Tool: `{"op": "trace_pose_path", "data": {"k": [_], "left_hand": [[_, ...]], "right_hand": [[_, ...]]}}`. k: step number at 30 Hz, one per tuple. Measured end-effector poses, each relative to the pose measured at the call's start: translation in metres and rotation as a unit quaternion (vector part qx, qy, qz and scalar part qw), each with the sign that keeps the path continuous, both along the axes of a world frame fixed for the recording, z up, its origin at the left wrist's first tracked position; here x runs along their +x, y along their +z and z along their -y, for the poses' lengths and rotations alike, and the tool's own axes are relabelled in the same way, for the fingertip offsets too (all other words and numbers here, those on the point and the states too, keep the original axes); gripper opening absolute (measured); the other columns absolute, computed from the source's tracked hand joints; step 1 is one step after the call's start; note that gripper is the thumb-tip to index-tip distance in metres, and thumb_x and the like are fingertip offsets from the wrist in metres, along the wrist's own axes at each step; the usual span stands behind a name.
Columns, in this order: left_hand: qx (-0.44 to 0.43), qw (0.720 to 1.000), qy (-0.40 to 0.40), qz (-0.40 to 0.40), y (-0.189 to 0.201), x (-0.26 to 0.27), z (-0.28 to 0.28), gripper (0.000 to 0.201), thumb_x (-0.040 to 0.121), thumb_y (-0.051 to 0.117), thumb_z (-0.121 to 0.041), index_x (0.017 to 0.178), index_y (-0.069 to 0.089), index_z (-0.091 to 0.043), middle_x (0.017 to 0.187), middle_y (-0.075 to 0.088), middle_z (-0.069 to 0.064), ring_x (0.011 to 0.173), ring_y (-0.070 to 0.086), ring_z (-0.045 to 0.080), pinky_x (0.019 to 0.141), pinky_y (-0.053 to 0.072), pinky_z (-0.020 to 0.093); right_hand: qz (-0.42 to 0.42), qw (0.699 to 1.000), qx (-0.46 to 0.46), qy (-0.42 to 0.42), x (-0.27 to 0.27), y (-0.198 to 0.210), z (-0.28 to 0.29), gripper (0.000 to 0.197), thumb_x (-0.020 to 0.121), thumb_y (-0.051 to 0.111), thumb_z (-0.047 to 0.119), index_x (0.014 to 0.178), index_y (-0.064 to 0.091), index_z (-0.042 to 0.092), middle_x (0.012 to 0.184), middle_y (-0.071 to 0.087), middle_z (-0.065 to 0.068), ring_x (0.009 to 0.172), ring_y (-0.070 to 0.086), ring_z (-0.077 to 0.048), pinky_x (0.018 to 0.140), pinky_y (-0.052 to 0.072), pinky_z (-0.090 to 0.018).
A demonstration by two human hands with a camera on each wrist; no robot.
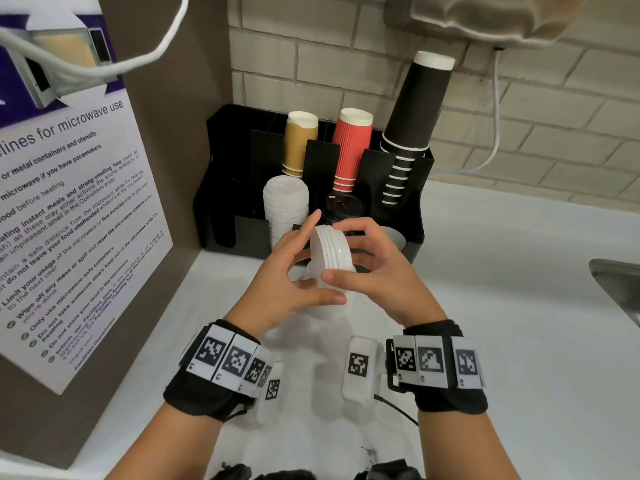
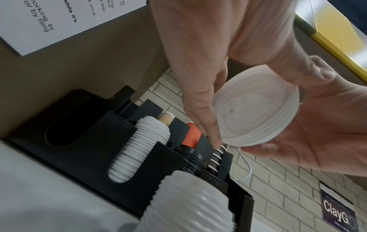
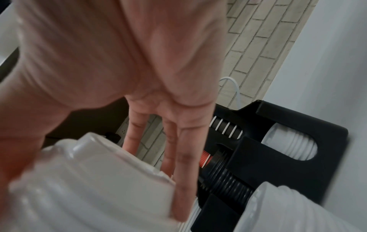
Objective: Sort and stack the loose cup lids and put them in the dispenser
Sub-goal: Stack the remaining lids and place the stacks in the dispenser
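Observation:
Both hands hold a short stack of white cup lids (image 1: 330, 252) tipped on edge, just in front of the black dispenser (image 1: 242, 233). My left hand (image 1: 280, 271) pinches it from the left between thumb and fingers. From the right, my right hand (image 1: 377, 268) curls its fingers over the top. The left wrist view shows the stack's (image 2: 258, 113) domed top. Under the hands, a second stack of white lids (image 1: 330, 311) stands on the counter. A tall column of white lids (image 1: 285, 206) fills one dispenser slot, with black lids (image 1: 343, 204) beside it.
Gold cups (image 1: 299, 147), red cups (image 1: 351, 150) and black cups (image 1: 412, 133) stand upside down in the dispenser's rear slots. A wall with a microwave notice (image 1: 69, 202) closes off the left. A steel sink (image 1: 616, 282) lies at the right edge of the white counter (image 1: 485, 306).

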State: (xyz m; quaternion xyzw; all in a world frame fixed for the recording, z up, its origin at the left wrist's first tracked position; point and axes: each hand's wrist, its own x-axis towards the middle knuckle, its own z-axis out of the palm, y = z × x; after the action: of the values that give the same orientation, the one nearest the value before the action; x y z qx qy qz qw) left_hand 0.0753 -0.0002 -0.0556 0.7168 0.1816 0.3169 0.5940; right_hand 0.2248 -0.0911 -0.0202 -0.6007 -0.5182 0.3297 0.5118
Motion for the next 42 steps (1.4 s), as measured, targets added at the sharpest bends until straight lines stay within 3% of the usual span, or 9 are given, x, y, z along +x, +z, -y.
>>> {"op": "trace_pose_path", "data": {"k": [2,5,10,14,16,19,24,27,42], "left_hand": [[-0.006,1.0,-0.004,0.009,0.0,0.0,-0.001,0.113,0.055,0.089,-0.032,0.147,0.024,-0.045,0.148,0.037,-0.011,0.136,0.041,0.011,0.103,0.047,0.048],[-0.037,0.999,0.015,0.034,0.0,-0.005,-0.005,0.106,0.056,0.084,-0.032,0.145,0.027,-0.045,0.151,0.035,-0.011,0.136,0.041,0.007,0.103,0.047,0.032],[-0.008,0.994,0.105,0.032,-0.001,-0.024,-0.02,0.048,0.075,0.069,-0.034,0.121,0.057,-0.035,0.13,0.058,-0.006,0.108,0.061,0.003,0.085,0.048,0.015],[-0.013,0.987,0.152,0.042,-0.01,-0.034,-0.03,0.032,0.086,0.067,-0.014,0.111,0.063,-0.033,0.112,0.065,-0.005,0.09,0.063,0.0,0.088,0.048,0.026],[-0.022,0.986,0.16,0.043,-0.013,-0.036,-0.032,0.029,0.083,0.068,-0.02,0.108,0.064,-0.035,0.107,0.066,-0.009,0.09,0.063,0.001,0.091,0.049,0.031],[-0.027,0.986,0.159,0.043,-0.014,-0.036,-0.032,0.029,0.079,0.067,-0.029,0.106,0.065,-0.036,0.101,0.068,-0.017,0.091,0.064,0.002,0.089,0.049,0.029],[-0.014,0.986,0.163,0.032,-0.016,-0.033,-0.033,0.029,0.088,0.065,-0.011,0.106,0.065,-0.033,0.102,0.068,-0.011,0.09,0.065,0.005,0.088,0.049,0.029],[-0.011,0.986,0.161,0.03,-0.014,-0.032,-0.032,0.028,0.088,0.065,-0.011,0.106,0.065,-0.033,0.106,0.066,-0.006,0.09,0.065,0.007,0.091,0.05,0.031],[0.011,0.989,0.146,0.025,-0.022,-0.029,-0.038,0.03,0.086,0.067,-0.021,0.1,0.067,-0.048,0.102,0.067,-0.014,0.089,0.065,0.006,0.09,0.051,0.033]], "right_hand": [[0.004,1.0,0.008,0.007,0.003,0.001,-0.002,0.059,0.069,0.085,0.02,0.116,0.053,0.035,0.114,0.063,0.003,0.105,0.063,-0.01,0.087,0.056,-0.035],[0.007,0.998,0.052,-0.018,0.02,0.01,-0.006,0.058,0.065,0.084,0.019,0.113,0.054,0.032,0.109,0.063,0.005,0.1,0.064,-0.01,0.08,0.057,-0.03],[0.039,0.979,0.136,-0.149,0.092,0.031,-0.02,0.06,0.065,0.083,0.013,0.113,0.05,0.03,0.114,0.059,0.006,0.104,0.062,-0.011,0.078,0.052,-0.02],[0.163,0.976,0.039,-0.142,0.136,0.022,-0.042,0.064,0.064,0.085,0.006,0.112,0.05,0.027,0.111,0.055,0.013,0.108,0.056,-0.015,0.075,0.05,-0.018],[0.248,0.962,-0.031,-0.113,0.145,0.014,-0.053,0.065,0.062,0.086,0.005,0.114,0.05,0.024,0.116,0.054,0.003,0.11,0.053,-0.021,0.086,0.051,-0.033],[0.396,0.908,-0.122,-0.067,0.152,0.002,-0.066,0.07,0.06,0.086,0.012,0.119,0.049,0.023,0.12,0.048,-0.006,0.11,0.049,-0.026,0.089,0.042,-0.034],[0.499,0.838,-0.221,-0.02,0.146,-0.006,-0.083,0.075,0.062,0.082,0.014,0.127,0.046,0.022,0.116,0.043,-0.005,0.102,0.047,-0.025,0.077,0.04,-0.031],[0.523,0.808,-0.271,0.004,0.142,-0.006,-0.09,0.079,0.064,0.08,0.012,0.133,0.042,0.019,0.112,0.04,-0.005,0.099,0.048,-0.026,0.074,0.041,-0.031],[0.576,0.776,-0.253,-0.037,0.125,-0.037,-0.076,0.074,0.067,0.08,0.026,0.129,0.043,0.01,0.121,0.051,-0.012,0.105,0.055,-0.032,0.083,0.049,-0.037]]}}
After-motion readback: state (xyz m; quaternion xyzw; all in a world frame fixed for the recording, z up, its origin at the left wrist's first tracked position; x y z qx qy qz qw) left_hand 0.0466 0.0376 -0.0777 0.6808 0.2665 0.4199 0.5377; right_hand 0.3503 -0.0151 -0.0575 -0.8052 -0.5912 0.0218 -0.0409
